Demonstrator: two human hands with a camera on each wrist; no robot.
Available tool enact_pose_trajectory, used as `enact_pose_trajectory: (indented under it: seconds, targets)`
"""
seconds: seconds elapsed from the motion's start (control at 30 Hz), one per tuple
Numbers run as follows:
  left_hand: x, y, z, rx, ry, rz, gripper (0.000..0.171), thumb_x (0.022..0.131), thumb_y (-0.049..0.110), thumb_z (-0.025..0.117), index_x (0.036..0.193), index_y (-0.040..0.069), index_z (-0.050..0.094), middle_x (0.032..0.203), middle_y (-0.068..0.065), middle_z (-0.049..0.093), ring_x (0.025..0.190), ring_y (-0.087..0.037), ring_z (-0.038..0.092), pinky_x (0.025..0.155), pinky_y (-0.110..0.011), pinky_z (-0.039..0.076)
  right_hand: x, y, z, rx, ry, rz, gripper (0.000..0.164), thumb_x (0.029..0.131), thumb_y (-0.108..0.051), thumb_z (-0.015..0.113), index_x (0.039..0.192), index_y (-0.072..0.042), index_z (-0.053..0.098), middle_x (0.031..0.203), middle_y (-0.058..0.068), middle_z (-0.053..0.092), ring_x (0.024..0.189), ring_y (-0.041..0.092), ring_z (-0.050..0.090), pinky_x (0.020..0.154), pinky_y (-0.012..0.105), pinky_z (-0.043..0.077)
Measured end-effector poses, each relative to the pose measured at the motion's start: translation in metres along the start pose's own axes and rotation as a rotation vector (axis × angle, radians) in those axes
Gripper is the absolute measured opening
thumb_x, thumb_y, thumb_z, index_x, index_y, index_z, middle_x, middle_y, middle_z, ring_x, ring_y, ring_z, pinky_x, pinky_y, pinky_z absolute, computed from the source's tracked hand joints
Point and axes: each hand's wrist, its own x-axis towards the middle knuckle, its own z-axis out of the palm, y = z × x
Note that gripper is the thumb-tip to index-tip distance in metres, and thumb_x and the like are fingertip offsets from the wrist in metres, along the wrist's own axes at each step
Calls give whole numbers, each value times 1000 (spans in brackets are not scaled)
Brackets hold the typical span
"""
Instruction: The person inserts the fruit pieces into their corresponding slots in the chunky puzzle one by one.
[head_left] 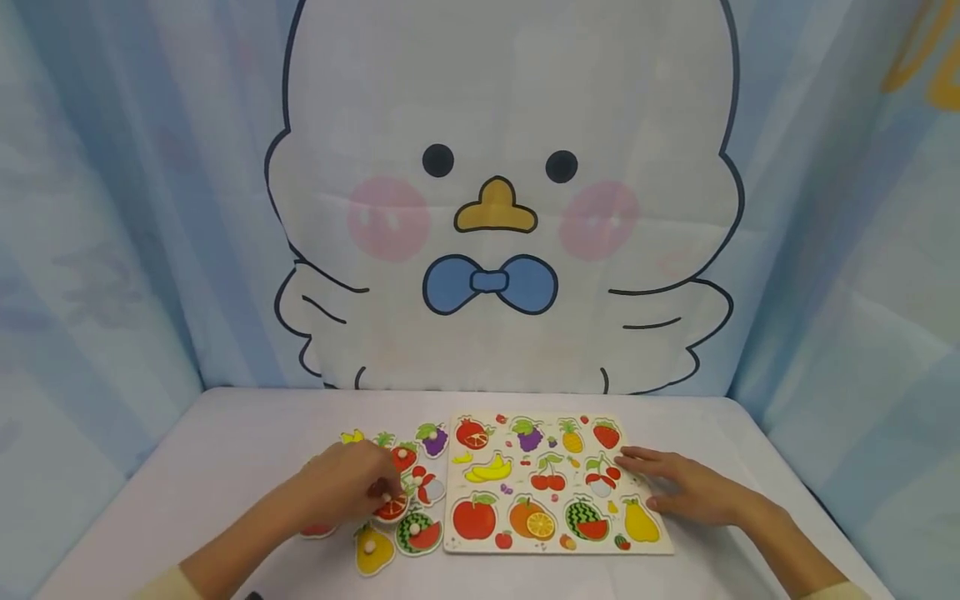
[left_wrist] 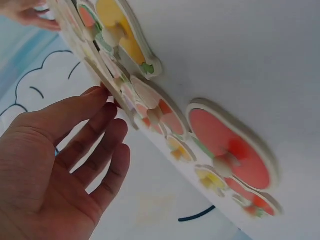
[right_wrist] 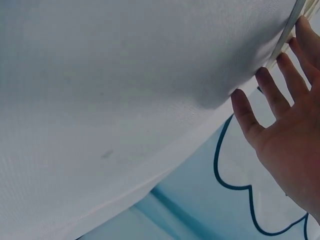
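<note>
My left hand [head_left: 341,483] pinches a round puzzle piece with a red cut-fruit picture [head_left: 392,507], which looks like a pomegranate, between thumb and fingertips. In the left wrist view this piece [left_wrist: 111,92] shows edge-on, tilted above the other pieces. Around it lie knobbed pieces: a watermelon [head_left: 418,533], a pear [head_left: 373,550], grapes [head_left: 432,440], a strawberry [head_left: 404,456] and a lychee [head_left: 430,487]. To their right is the fruit puzzle board [head_left: 570,550]. My right hand [head_left: 697,487] rests with spread fingers at the board's right edge.
A red piece [head_left: 318,531] lies partly hidden under my left forearm, and a banana piece [head_left: 351,436] shows behind that hand. A white cloth covers the table [head_left: 225,450]. Behind it hangs a curtain [head_left: 495,350] with a cartoon bird.
</note>
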Motion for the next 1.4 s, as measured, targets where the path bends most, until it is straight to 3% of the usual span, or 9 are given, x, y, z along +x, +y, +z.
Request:
enact_pose_trajectory:
  seconds: [0.23, 0.6, 1.0, 1.4]
  targets:
    - [45, 1, -3, 51, -4, 25, 12, 81, 13, 76, 86, 25, 75, 75, 15, 57, 69, -5, 51, 63, -17, 47, 2, 1, -1, 1, -3, 8, 59, 88, -33, 66, 143, -23, 47, 152, 9, 35, 135, 44, 32, 99, 70, 28]
    - [90, -9, -1, 63, -13, 29, 12, 83, 17, 75, 87, 28, 76, 78, 14, 58, 73, -8, 52, 65, -20, 47, 0, -1, -2, -18, 4, -9, 58, 89, -27, 67, 143, -20, 47, 152, 9, 36, 133, 43, 36, 100, 68, 29]
    - [124, -21, 5, -78, -45, 29, 13, 84, 17, 74, 89, 29, 75, 80, 15, 60, 75, -8, 56, 66, -19, 50, 1, -5, 1, 4, 8, 55, 60, 86, -23, 70, 142, -24, 48, 152, 6, 36, 135, 42, 33, 101, 68, 27]
    - [151, -15, 10, -205, -60, 32, 13, 84, 16, 74, 94, 24, 77, 81, 11, 64, 73, -10, 58, 64, -21, 52, 1, -4, 3, 21, 3, 65, 58, 87, -27, 68, 141, -25, 49, 152, 4, 36, 134, 39, 36, 101, 67, 30]
